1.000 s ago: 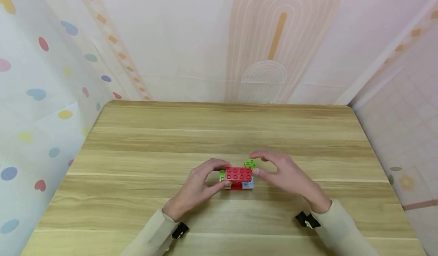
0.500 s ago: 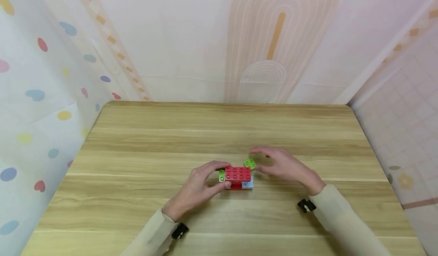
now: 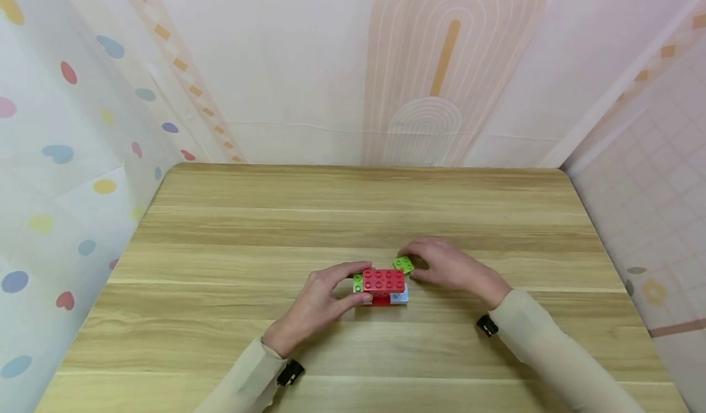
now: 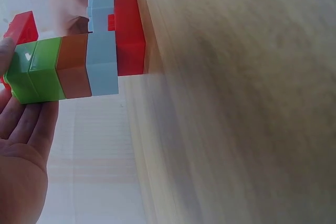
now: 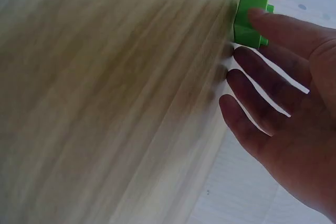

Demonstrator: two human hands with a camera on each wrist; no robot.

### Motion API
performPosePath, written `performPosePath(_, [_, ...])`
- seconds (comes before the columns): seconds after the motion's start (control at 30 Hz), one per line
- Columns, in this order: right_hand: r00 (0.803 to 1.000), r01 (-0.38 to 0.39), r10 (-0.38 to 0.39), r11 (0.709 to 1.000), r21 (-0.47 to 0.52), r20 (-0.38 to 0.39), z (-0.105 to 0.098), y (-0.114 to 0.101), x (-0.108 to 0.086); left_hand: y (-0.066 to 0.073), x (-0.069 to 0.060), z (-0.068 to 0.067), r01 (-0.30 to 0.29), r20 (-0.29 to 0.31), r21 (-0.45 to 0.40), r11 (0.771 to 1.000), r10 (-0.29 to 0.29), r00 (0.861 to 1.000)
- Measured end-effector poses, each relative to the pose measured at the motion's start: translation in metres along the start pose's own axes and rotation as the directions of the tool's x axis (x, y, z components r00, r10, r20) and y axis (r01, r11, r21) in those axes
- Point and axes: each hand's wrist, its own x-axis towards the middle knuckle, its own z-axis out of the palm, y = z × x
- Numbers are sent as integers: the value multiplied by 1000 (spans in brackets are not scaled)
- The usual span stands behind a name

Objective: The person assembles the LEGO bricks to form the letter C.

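A stack of toy building bricks stands on the table in front of me, with a long red brick on top. The left wrist view shows its column of green bricks, an orange brick, a light blue brick and a red base brick. My left hand holds the upper left of this stack between thumb and fingers. Just behind the stack's right end, a loose small green brick sits on the table. My right hand pinches it between thumb and index finger; the other fingers are spread.
The wooden table extends around both hands. A patterned cloth backdrop rises behind its far edge, and more cloth hangs at both sides. Black straps are on the wrists.
My right hand's fingers have drawn in around the small green brick, after standing wider apart from it. The left hand stays on the stack, almost still.
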Motion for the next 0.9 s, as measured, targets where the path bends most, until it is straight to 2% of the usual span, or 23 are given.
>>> performPosePath(0.2, [999, -39, 38, 999, -28, -34, 1, -4, -3, -2, 1, 0, -36, -17, 8, 999, 36, 999])
performPosePath(0.47, [986, -18, 31, 997, 78, -163, 1, -11, -18, -6, 0, -1, -89, -65, 30, 996, 90, 994])
performPosePath(0.67, [967, 35, -3, 992, 121, -255, 4, -19, -27, -7, -2, -5, -71, -82, 48, 996, 74, 994])
performPosePath(0.9, [956, 84, -39, 986, 141, -291, 12, -29, -34, -6, -3, -8, -32, -67, 51, 998, 36, 997])
